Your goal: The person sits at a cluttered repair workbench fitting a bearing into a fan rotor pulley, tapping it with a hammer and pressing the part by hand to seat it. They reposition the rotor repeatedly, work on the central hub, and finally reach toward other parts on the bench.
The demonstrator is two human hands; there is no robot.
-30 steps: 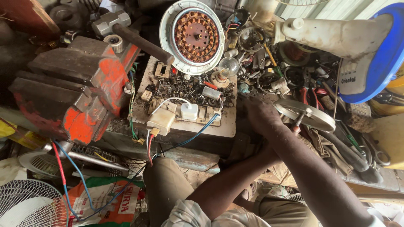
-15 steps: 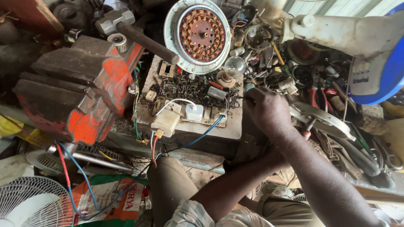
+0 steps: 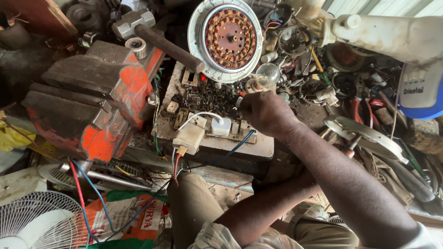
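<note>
Vise left of switchboard

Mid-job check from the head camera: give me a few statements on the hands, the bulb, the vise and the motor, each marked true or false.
1. The right hand is closed beside the clear bulb. True.
2. The orange vise sits right of the hand. False: it is on the left.
3. The round copper-wound motor lies on the floor by the fan. False: it is on the bench above the hand.
4. The left hand is hidden under the right forearm. True.
</note>
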